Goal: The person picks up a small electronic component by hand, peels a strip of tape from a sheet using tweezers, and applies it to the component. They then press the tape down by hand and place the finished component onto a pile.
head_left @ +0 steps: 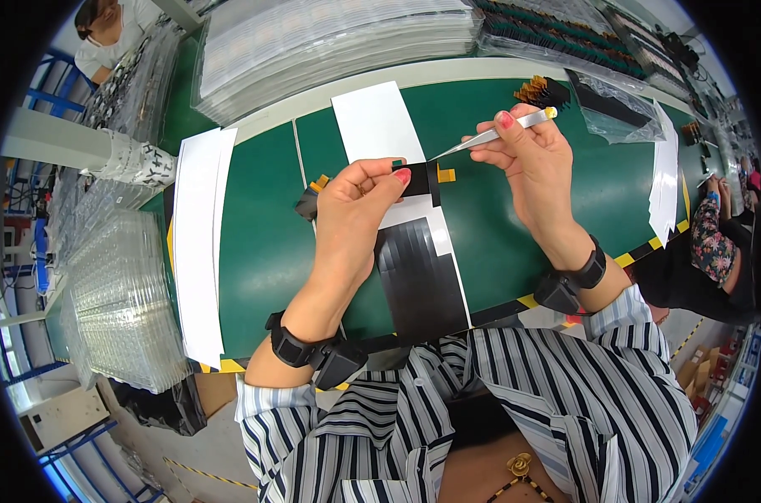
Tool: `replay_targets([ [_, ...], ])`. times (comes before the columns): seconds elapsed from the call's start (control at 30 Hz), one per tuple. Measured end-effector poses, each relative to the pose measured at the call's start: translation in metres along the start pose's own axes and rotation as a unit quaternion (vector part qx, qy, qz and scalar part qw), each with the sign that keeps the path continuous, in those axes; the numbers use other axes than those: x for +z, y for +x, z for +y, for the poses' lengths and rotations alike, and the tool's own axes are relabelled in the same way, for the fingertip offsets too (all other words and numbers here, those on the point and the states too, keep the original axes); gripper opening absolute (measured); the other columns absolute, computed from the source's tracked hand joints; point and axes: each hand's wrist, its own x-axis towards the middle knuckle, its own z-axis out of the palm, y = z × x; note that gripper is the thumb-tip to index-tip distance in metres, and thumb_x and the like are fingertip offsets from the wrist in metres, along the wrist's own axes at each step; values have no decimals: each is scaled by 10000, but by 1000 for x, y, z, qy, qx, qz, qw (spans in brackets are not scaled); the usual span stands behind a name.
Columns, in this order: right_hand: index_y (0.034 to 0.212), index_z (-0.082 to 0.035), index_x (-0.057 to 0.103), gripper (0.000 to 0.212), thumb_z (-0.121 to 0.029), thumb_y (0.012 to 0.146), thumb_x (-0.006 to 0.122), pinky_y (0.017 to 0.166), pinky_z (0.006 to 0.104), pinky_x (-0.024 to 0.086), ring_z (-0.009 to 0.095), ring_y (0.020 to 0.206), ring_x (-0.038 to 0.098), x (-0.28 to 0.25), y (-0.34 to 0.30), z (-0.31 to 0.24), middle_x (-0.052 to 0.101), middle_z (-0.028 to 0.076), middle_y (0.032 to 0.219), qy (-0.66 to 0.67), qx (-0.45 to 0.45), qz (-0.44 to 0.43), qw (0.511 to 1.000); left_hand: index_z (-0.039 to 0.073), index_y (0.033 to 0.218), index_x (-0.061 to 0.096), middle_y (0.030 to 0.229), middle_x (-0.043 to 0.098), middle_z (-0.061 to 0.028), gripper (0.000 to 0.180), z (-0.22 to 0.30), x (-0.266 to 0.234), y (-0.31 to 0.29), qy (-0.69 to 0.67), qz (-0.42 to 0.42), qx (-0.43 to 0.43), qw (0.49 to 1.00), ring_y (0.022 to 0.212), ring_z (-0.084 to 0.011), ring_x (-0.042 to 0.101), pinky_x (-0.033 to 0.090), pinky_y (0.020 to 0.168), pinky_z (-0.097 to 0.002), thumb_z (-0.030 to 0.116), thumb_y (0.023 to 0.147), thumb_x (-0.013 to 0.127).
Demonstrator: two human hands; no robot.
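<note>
My left hand (353, 210) pinches a small flat black part (415, 179) between thumb and fingers. A gold-orange ribbon tab (446, 175) sticks out from its right side. My right hand (533, 168) grips metal tweezers (481, 139), their fine tips pointing left at the part's upper edge; whether they touch it I cannot tell. Below the part lies a sheet of black strips (422, 281) on white backing. A white sheet (379, 117) lies just behind my hands. Beside my left hand is another dark part with orange tabs (310, 199), partly covered by the hand.
Long white sheets (199, 251) lie at the green table's (263, 226) left edge. Stacked clear trays stand behind (330, 54) and at the left (120, 293). A pile of black parts with orange tabs (541, 92) and a plastic bag (619, 113) are back right. Other people sit nearby.
</note>
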Motion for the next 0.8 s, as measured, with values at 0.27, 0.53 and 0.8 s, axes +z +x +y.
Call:
replay_targets([
  [0.27, 907, -15, 483, 125, -114, 848, 532, 649, 291, 534, 255, 758, 626, 0, 0, 2, 591, 146, 835, -4, 2, 1, 1000, 11, 896, 581, 896, 588, -48, 108, 1, 0, -1, 3, -4, -7, 1000, 818, -111, 539, 416, 748, -261, 61, 803, 558],
  [0.53, 941, -16, 461, 108, -100, 874, 478, 552, 223, 455, 220, 712, 602, 13, -4, -3, 569, 123, 817, -18, -190, 31, 981, -3, 911, 567, 770, 579, -27, 148, 4, -1, 1, -76, -85, -104, 988, 674, -88, 523, 419, 630, -194, 57, 780, 598],
  [0.8, 946, -22, 531, 107, -74, 875, 471, 514, 168, 351, 91, 590, 440, 9, -34, -14, 507, 47, 742, -334, -328, -91, 879, 18, 866, 497, 785, 586, -79, 86, -3, 2, 1, -203, -47, -75, 975, 725, -169, 590, 502, 697, -286, 24, 802, 554],
])
